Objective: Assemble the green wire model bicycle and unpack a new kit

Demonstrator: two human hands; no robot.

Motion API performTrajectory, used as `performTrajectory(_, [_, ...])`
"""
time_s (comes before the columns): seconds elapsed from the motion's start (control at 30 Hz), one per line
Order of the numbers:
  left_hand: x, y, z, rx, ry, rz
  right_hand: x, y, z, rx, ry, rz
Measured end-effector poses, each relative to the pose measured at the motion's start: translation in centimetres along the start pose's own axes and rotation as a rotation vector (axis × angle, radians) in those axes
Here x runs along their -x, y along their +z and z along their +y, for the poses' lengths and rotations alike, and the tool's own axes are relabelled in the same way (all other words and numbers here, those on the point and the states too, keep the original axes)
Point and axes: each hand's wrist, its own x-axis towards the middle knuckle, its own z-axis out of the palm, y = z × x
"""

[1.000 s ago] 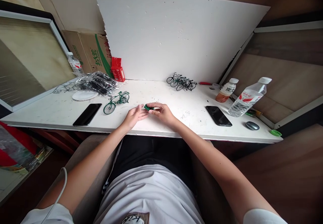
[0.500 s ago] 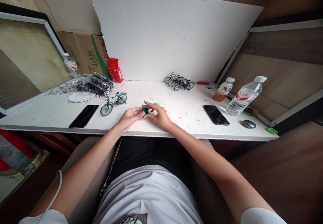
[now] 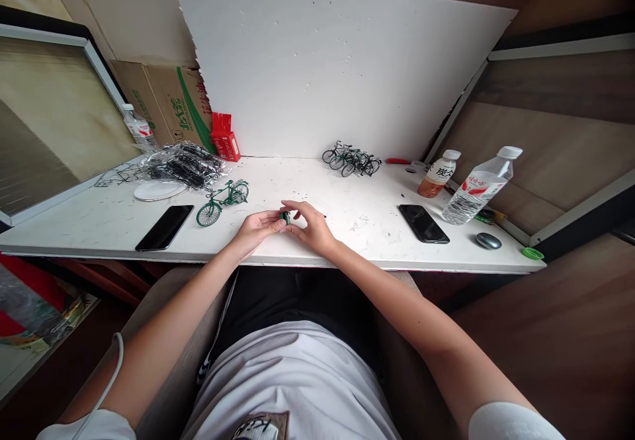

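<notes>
My left hand (image 3: 256, 233) pinches a small green and dark part (image 3: 284, 217) between thumb and fingers, just above the front of the white table. Curled around the same part from the other side is my right hand (image 3: 312, 225), its thumb and fingertips at the part's right edge and its index finger reaching over the top. The fingers hide much of the part, so its exact kind is unclear. To the left of my hands a green miniature bicycle (image 3: 222, 202) stands on the table. Farther back, several dark green miniature bicycles (image 3: 351, 159) stand close together.
A phone (image 3: 165, 227) lies at left, with bagged black parts (image 3: 183, 165) and a white disc (image 3: 159, 190) behind it. At right are another phone (image 3: 424, 223), a tea bottle (image 3: 439, 174), a water bottle (image 3: 481, 188) and a grey mouse-like object (image 3: 489, 241). A white board (image 3: 347, 63) stands behind.
The green part has turned slightly between my fingers, showing more of its dark side. My right fingers have shifted a little; both arms stay in nearly the same place.
</notes>
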Motion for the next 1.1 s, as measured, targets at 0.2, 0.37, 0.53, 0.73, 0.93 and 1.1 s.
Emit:
performTrajectory(0.2, [-0.1, 0.0, -0.1, -0.025, -0.007, -0.011, 0.2, 0.2, 0.1, 0.011, -0.077, 0.018])
performTrajectory(0.37, [0.1, 0.2, 0.0, -0.048, 0.011, -0.022, 0.3, 0.1, 0.1, 0.041, -0.079, -0.013])
performTrajectory(0.53, [0.1, 0.1, 0.0, -0.085, 0.033, -0.041, 0.5, 0.0, 0.3, 0.108, -0.145, -0.027])
performTrajectory(0.73, [-0.4, -0.3, -0.6, -0.130, 0.062, -0.141, 0.3, 0.2, 0.5, 0.095, -0.121, -0.084])
performTrajectory(0.93, [-0.6, -0.3, -1.1, -0.047, 0.065, -0.072, -0.1, -0.1, 0.4, 0.119, -0.013, -0.008])
performTrajectory(1.1, [-0.3, 0.1, -1.0, -0.095, 0.103, -0.005, -0.2, -0.3, 1.3, 0.051, 0.204, 0.031])
